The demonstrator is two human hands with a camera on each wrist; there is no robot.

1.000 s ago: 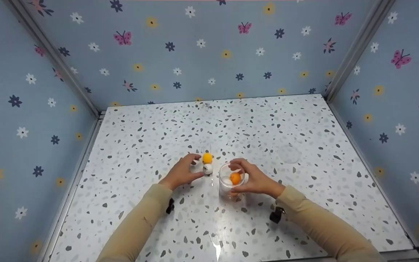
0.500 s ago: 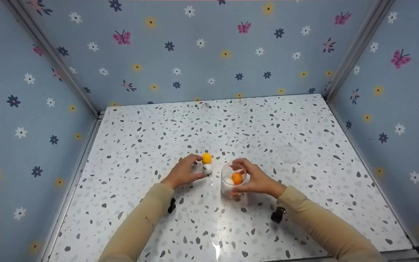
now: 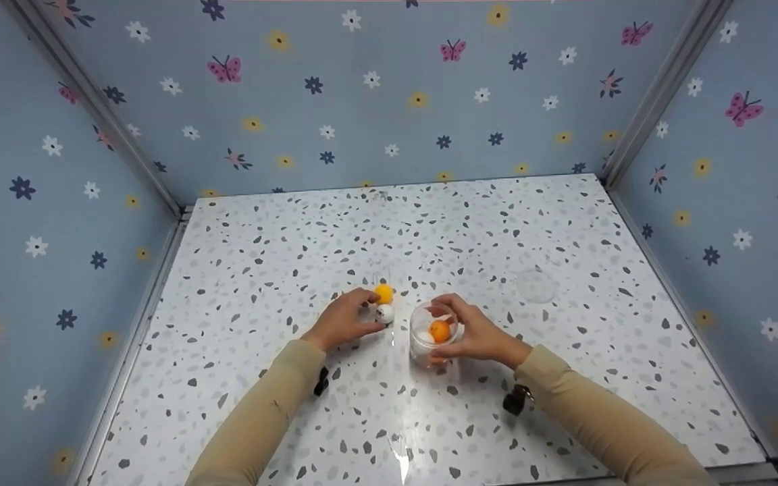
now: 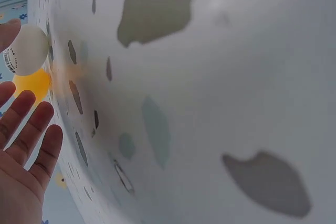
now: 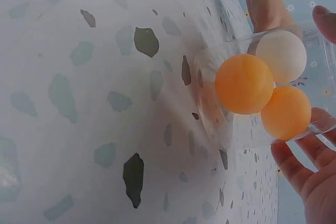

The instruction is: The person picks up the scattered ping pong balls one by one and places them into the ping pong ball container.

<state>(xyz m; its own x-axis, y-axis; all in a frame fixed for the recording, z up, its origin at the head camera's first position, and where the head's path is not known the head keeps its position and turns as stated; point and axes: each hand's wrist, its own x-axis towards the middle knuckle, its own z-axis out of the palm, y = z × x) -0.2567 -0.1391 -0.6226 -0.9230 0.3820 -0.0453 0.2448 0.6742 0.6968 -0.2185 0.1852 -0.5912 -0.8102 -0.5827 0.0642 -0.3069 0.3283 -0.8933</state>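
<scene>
My right hand [image 3: 480, 335] grips a clear plastic jar [image 3: 423, 354] from its right side, fingers behind and thumb in front. Through its wall in the right wrist view show two orange ping-pong balls [image 5: 244, 84] and a white ping-pong ball [image 5: 286, 56]. Left of the jar, a yellow-orange ball [image 3: 383, 293] and a white ball with dark print [image 3: 385, 313] sit on the table, one behind the other. My left hand [image 3: 345, 320] is at their left side, index finger by the yellow-orange ball and thumb by the white one. Its fingers look straight and spread in the left wrist view.
A clear round disc, like a lid [image 3: 536, 286], lies on the speckled table [image 3: 294, 236] to the right. Just behind the balls stands a faint transparent object [image 3: 381, 271]. Flowered panels [image 3: 389, 88] close off the back and both sides.
My left hand has shifted slightly right, its thumb and index finger coming closer to the two balls. The jar moved a little right with my right hand, then stayed still.
</scene>
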